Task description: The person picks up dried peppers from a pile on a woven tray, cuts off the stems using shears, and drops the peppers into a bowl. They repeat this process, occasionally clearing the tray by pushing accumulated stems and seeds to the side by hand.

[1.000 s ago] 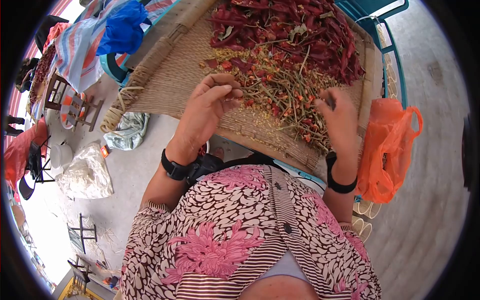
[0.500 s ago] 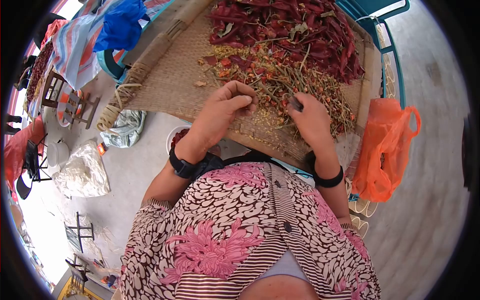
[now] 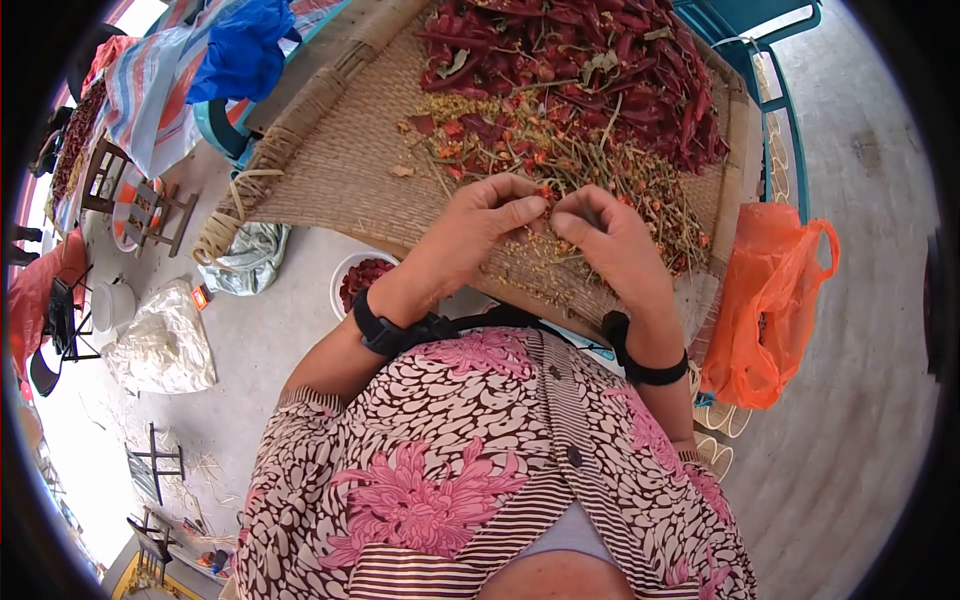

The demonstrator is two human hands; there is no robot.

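Chili pod (image 3: 543,193): small red piece, mostly hidden, pinched between fingertips of both hands above near-middle of woven mat (image 3: 330,180). Head view only. Left hand (image 3: 478,228): thumb and forefinger closed tight on pod's left end, remaining fingers curled. Right hand (image 3: 612,245): closed down likewise on right end, knuckles up; no gap visible in either pinch. Judged step: pulling stem from pod. To do well: keep both pinches close together at stem base, twist rather than yank, stay over mat to catch seeds. Just beyond hands, litter of stems and seeds (image 3: 600,170); heap of whole red chilies (image 3: 600,70) along far edge. Off mat: bowl of chilies (image 3: 362,275) on floor below near edge, left of hands; orange bag (image 3: 770,300) hanging by right edge.
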